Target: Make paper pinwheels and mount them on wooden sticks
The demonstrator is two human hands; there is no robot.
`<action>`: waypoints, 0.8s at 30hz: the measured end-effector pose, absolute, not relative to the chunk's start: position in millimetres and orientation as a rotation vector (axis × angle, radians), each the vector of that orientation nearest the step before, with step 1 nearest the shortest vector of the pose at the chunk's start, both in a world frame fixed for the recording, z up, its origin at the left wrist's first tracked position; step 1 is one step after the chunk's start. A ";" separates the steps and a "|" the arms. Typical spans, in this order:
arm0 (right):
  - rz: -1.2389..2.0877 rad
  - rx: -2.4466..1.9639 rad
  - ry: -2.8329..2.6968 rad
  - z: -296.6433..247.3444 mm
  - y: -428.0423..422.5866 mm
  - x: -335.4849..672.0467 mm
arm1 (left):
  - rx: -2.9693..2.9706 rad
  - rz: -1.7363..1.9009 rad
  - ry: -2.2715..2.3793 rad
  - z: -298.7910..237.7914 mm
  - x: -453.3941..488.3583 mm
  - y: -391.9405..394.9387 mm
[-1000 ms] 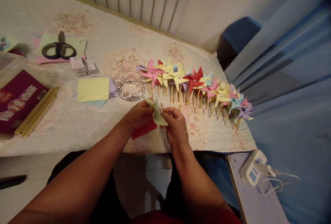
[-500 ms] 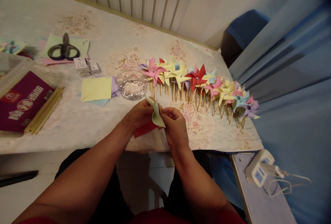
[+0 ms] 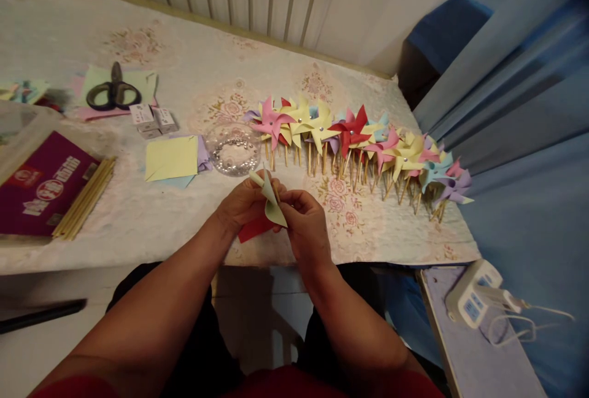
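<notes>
Both hands meet above the near edge of the worktop (image 3: 138, 226), pinching the pale green pinwheel (image 3: 270, 200) between them. The left hand (image 3: 243, 203) has its grip closed on the paper's left side, and the right hand (image 3: 305, 226) has its grip closed on the lower right fold. Compared with a second ago, the hands have drawn closer together. The paper has turned more edge-on and stands narrower, and the stick that showed below the right hand is now hidden. A red sheet (image 3: 252, 229) lies under the left hand. The bead dish (image 3: 232, 150) and the row of finished pinwheels (image 3: 354, 137) lie just beyond, as before.
</notes>
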State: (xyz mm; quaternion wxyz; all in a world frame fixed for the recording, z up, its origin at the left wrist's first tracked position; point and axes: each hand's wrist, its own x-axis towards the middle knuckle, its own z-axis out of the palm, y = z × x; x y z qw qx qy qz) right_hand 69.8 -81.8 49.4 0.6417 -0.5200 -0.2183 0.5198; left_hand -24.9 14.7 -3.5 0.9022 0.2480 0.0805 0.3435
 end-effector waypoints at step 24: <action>1.136 -1.245 -0.509 43.7 -80.2 66.1 | 0.505 0.727 0.342 -0.8 -21.4 9.4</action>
